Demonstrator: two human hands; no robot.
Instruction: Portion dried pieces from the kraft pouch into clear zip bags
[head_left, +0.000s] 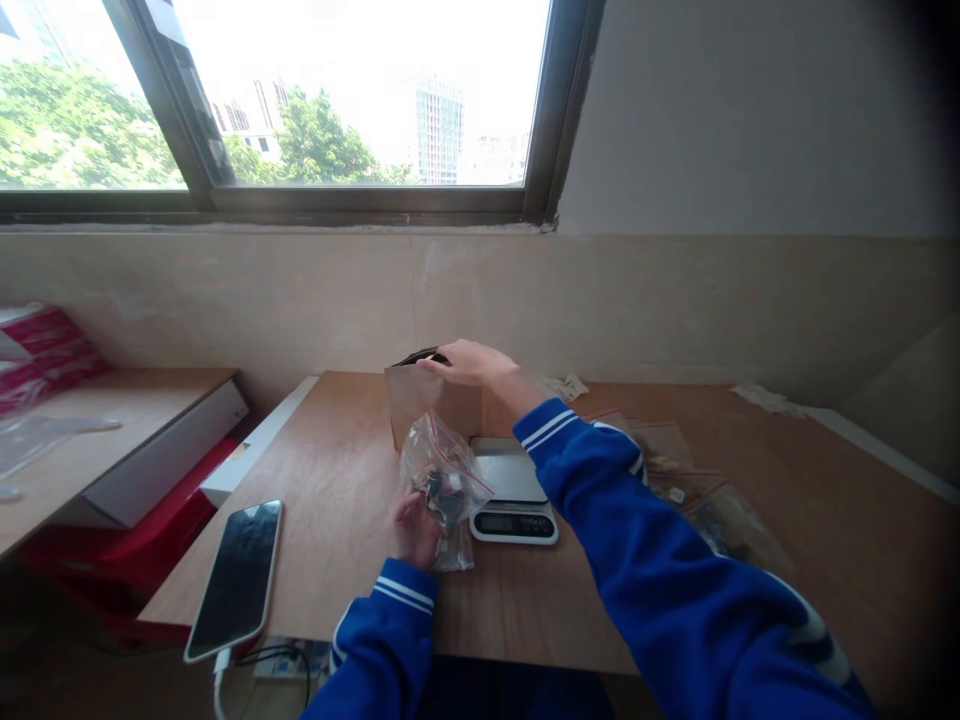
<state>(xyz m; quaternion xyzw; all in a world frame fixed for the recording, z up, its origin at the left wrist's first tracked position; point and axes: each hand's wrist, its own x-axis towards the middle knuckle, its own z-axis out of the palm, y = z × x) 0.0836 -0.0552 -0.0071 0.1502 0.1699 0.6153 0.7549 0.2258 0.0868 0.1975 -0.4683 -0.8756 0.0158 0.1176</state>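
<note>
My left hand (417, 530) is closed around the lower part of a clear zip bag (457, 460) with a red seal line. Dark and brownish pieces sit inside that bag, too small to name. Behind it stands an upright brown cardboard box (409, 395), open at its top. Over the box's opening is my right hand (472, 362), its fingertips at or inside the dark mouth and mostly hidden. A white kitchen scale (514, 525) with a metal plate lies just right of the bag, below my right forearm.
More zip bags with small contents (731, 520) lie at the right, partly behind my sleeve. A phone (238, 570) with a cable plugged in rests at the table's left edge. A red stool (161, 520) stands between this table and another wooden table (165, 395).
</note>
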